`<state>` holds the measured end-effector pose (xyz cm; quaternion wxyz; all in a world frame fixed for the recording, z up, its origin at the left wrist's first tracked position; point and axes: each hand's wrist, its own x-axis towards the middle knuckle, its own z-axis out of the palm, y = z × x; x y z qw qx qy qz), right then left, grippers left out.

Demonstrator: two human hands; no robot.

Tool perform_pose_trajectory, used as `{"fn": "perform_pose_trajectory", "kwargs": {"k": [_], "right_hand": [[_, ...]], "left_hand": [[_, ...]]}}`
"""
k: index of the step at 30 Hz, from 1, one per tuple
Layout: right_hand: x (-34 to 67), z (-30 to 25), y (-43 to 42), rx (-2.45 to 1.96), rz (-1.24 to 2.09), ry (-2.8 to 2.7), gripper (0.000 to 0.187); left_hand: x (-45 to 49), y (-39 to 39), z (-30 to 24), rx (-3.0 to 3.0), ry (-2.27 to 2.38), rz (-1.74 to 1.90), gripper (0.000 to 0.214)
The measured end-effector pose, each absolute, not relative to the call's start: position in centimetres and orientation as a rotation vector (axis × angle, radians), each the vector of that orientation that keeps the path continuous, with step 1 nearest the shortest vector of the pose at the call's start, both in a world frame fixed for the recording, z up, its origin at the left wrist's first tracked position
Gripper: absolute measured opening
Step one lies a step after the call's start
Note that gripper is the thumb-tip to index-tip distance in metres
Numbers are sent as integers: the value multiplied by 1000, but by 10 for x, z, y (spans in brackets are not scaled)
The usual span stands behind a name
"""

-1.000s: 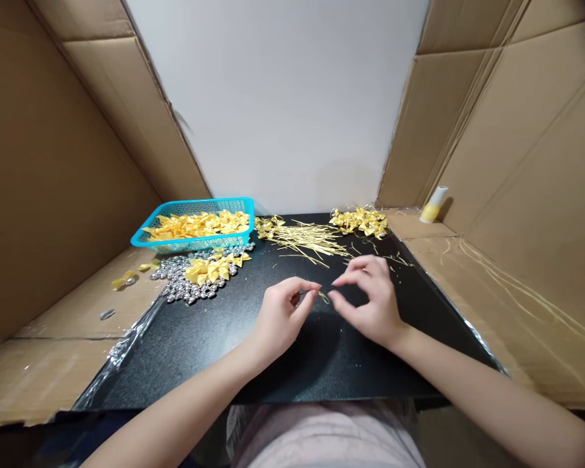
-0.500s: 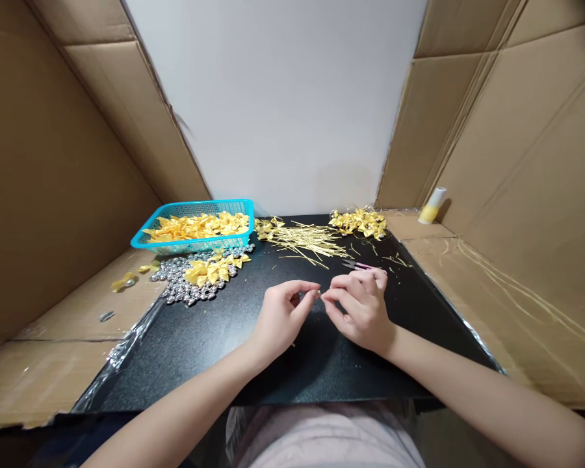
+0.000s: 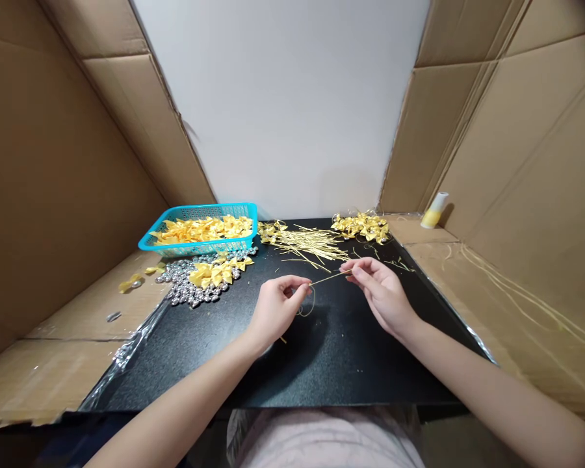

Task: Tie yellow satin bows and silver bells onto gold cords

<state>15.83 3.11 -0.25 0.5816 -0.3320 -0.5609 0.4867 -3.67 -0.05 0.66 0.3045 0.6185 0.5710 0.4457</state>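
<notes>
My left hand (image 3: 275, 309) pinches one end of a thin gold cord (image 3: 327, 279) above the black table top (image 3: 322, 364). My right hand (image 3: 380, 292) pinches the cord's other end, so it runs taut between my hands. A small loop of the cord hangs below my left fingers. Behind my hands lies a pile of cut gold cords (image 3: 309, 242). Yellow ribbon bows (image 3: 219, 270) rest on a heap of silver bells (image 3: 188, 286) to the left.
A blue basket (image 3: 197, 211) of yellow bows stands at the back left. More tied yellow bows (image 3: 363, 225) lie at the back right. A spool of yellow thread (image 3: 433, 209) stands on the cardboard at the right. Cardboard walls close in both sides.
My hands were close together, pinching at one small spot. Now they have drawn apart, the right hand moving right and away, stretching the gold cord between them.
</notes>
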Motion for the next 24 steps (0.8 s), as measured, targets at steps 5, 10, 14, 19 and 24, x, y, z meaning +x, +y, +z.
{"fn": "perform_pose_trajectory", "kwargs": {"k": [5, 10, 14, 19, 24], "right_hand": [[158, -1, 34, -780, 1424, -1148, 30], [158, 0, 34, -791, 1497, -1090, 35], [156, -6, 38, -934, 1340, -1180, 35], [158, -15, 45, -1081, 1100, -1173, 35], [155, -10, 31, -1004, 996, -1482, 19]], "left_hand": [[-37, 1, 5, 1586, 1476, 1176, 21], [-37, 1, 4, 1524, 1422, 1137, 22], [-34, -1, 9, 1417, 1352, 1109, 17], [-32, -2, 14, 1339, 1306, 1035, 13], [-35, 0, 16, 1201, 1236, 932, 14]]}}
